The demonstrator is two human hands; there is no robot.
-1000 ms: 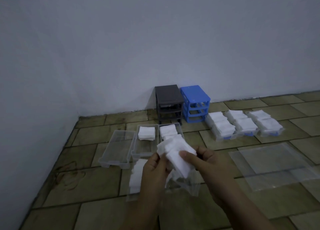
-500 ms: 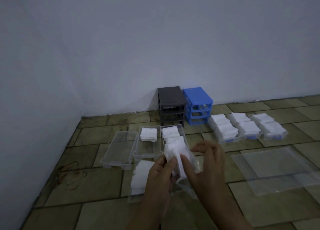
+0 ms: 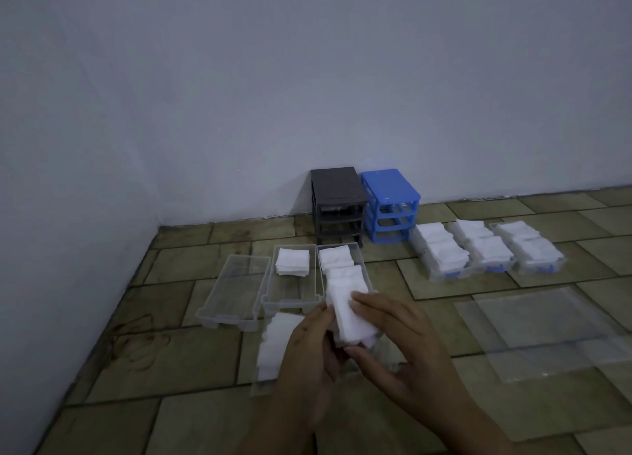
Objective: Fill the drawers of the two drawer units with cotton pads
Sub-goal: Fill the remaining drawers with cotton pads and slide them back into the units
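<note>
Both hands grip the stack of cotton pads (image 3: 349, 314) at lower centre, left hand (image 3: 309, 348) w/ fingers curled under, right hand (image 3: 400, 331) pinching top & bottom; its long axis runs toward the half-filled drawer (image 3: 359, 252) just above, right hand nearer.

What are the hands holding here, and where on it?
A stack of cotton pads: right hand grips its near end, thumb beneath; left hand steadies its left edge.
</note>
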